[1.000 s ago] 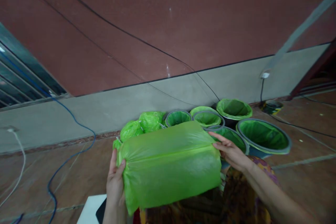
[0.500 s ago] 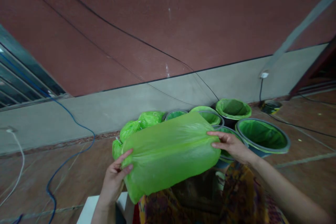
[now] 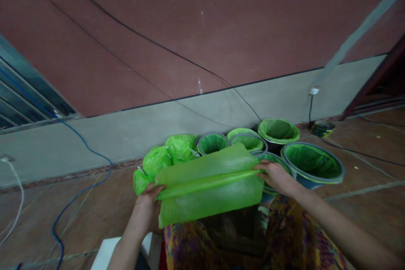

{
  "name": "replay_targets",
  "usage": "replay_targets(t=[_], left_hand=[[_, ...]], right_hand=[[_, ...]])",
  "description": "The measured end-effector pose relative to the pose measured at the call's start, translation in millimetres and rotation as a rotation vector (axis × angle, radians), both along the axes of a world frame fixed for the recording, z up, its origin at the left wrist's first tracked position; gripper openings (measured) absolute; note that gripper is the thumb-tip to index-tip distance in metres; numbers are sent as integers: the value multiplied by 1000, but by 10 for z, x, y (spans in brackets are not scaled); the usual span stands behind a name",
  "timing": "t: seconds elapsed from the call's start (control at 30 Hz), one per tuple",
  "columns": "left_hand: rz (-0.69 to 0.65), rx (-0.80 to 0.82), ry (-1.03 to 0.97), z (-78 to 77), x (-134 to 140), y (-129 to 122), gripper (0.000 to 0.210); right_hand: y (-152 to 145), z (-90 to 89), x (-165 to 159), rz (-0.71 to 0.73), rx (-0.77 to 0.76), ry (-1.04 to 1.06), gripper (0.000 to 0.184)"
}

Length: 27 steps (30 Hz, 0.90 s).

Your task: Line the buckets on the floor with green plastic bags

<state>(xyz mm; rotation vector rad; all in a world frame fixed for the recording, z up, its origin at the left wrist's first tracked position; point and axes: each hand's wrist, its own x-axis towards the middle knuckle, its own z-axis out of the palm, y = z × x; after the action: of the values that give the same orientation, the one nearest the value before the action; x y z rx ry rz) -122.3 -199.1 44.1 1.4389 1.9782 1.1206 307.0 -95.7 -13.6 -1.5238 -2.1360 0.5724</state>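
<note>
A green plastic bag [image 3: 209,202] is stretched between my two hands over my lap, with a gathered fold running along its middle. My left hand [image 3: 148,200] pinches the left end of that fold. At the right end, my right hand [image 3: 274,175] has its fingers closed on the same fold. Just beyond the bag are several bins lined with green bags, the nearest one [image 3: 280,166] partly behind my right hand. Tied green bags [image 3: 156,160] with white ties lie past my left hand.
A large lined bin [image 3: 313,164] stands on the right, and another bin [image 3: 278,130] stands by the wall. A blue cable [image 3: 85,187] crosses the tiled floor at left. A small dark pot [image 3: 322,128] sits near the wall outlet. A white box-like surface [image 3: 106,249] is beside my left forearm.
Both hands have changed from holding the bag's ends spread flat to pinching a raised fold along its middle. The bag has dropped slightly, uncovering more of the bins behind.
</note>
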Motion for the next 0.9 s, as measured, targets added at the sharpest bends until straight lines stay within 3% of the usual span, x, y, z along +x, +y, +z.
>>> replay_targets(t=[0.13, 0.23, 0.43, 0.57, 0.67, 0.77, 0.9], left_hand=[[-60, 62, 162, -78, -129, -15, 20], [-36, 171, 120, -128, -195, -22, 13], [-37, 308, -366, -213, -159, -106, 20], [123, 192, -608, -192, -87, -135, 37], [221, 133, -440, -175, -9, -109, 39], [183, 198, -129, -246, 76, -54, 34], [173, 260, 131, -500, 175, 68, 32]], right_hand=[[-45, 4, 49, 34, 74, 102, 16], [-77, 27, 58, 25, 136, 286, 24], [-197, 228, 4, 25, 170, 567, 25], [-241, 336, -85, 0, 257, 667, 22], [-207, 336, -174, -162, 273, 678, 26], [-140, 311, -231, -344, 328, 629, 31], [-103, 331, -135, -360, 380, 550, 32]])
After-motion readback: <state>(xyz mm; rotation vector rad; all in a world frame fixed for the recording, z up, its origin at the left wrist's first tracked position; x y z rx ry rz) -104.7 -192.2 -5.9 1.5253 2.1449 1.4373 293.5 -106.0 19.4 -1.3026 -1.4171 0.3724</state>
